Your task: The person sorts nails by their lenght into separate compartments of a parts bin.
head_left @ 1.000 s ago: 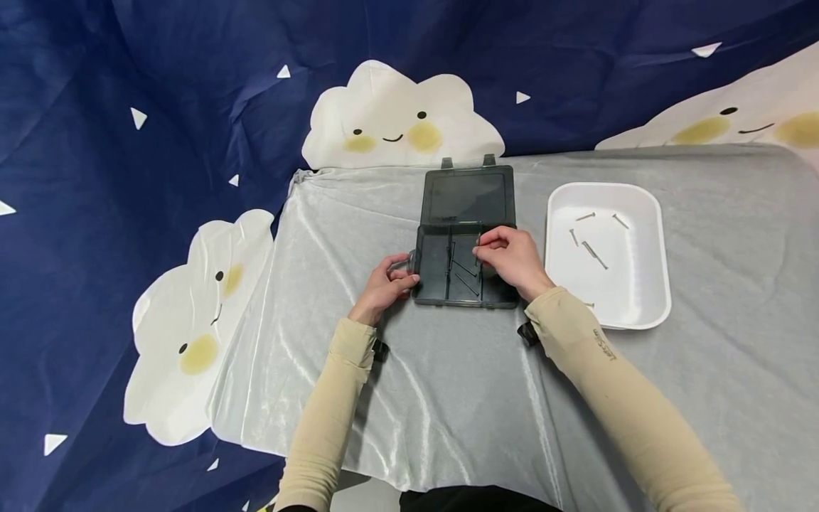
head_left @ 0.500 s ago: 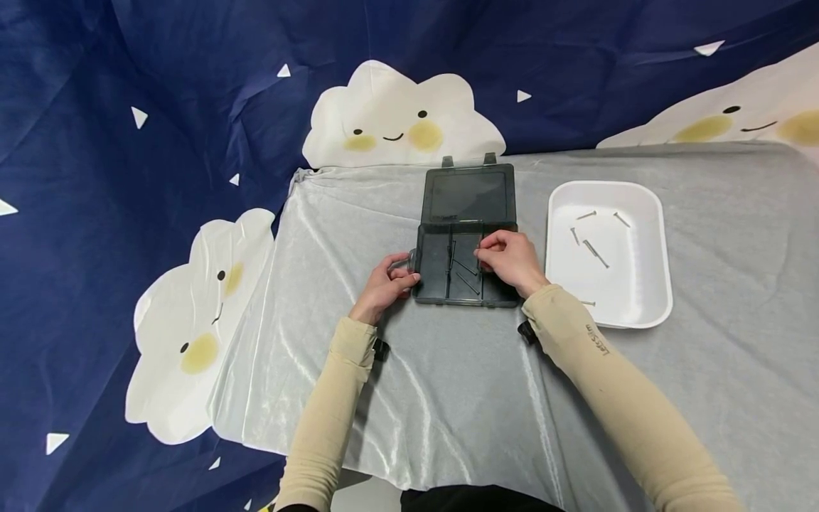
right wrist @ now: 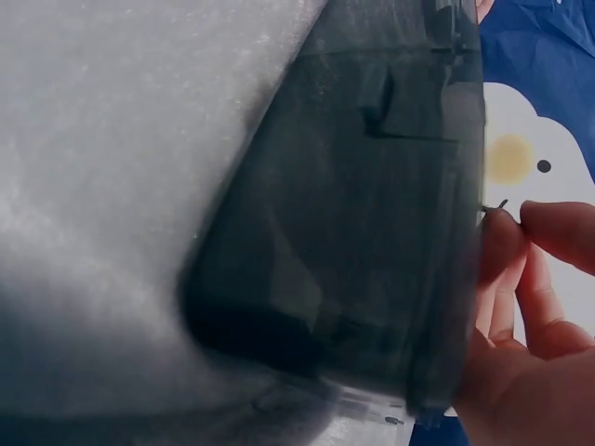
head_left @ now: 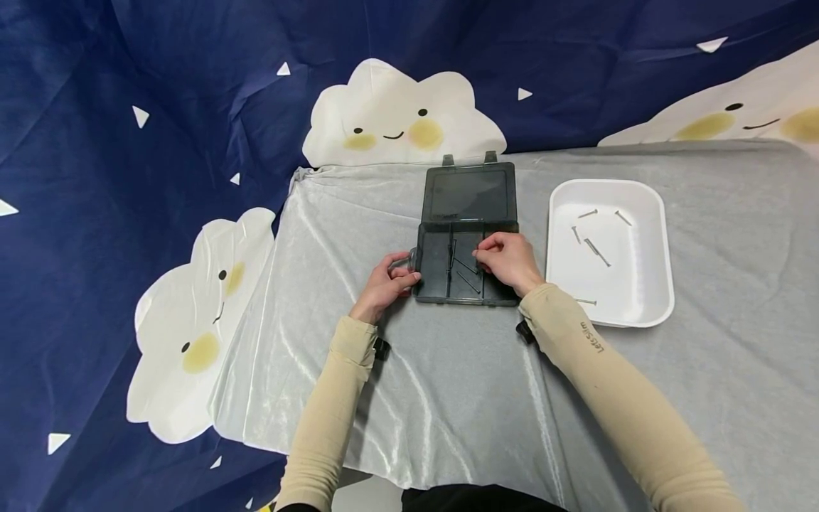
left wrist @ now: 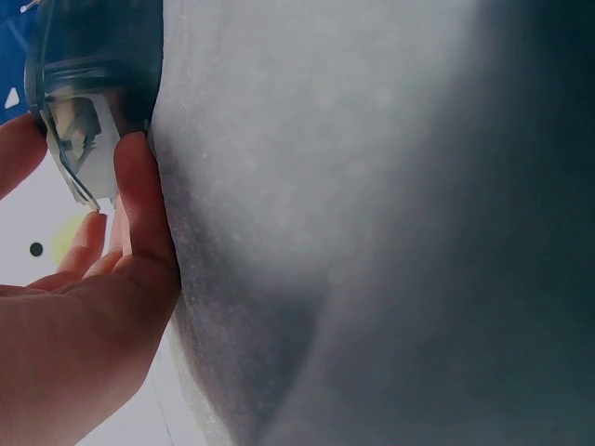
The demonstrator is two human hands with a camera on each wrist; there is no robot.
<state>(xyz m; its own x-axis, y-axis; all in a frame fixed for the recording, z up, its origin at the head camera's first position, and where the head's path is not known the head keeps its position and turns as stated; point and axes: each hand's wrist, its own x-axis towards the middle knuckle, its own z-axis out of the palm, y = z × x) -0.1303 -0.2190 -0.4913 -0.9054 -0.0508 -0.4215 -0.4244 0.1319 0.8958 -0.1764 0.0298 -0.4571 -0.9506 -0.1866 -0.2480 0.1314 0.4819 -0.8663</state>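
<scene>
A dark translucent compartment box [head_left: 431,263] lies with its lid [head_left: 470,190] swung back. My left hand [head_left: 384,284] holds its left side, the thumb at the rim; in the left wrist view the fingers [left wrist: 144,200] meet the box's end. Several thin screws [head_left: 468,282] lie in the middle compartment. Over the right divider my right hand [head_left: 508,259] pinches a small screw [right wrist: 493,208], of which only a bit shows between thumb and forefinger in the right wrist view. The hand hides part of the right compartment.
A white tray [head_left: 640,299] to the right of the box contains several loose screws [head_left: 596,251]. Grey cloth [head_left: 461,398] covers the table. Behind it hangs a dark blue curtain [head_left: 211,85] printed with clouds.
My right hand has shifted slightly toward me along the right divider, its fingertips still pinched together. The left hand stays at the box's side.
</scene>
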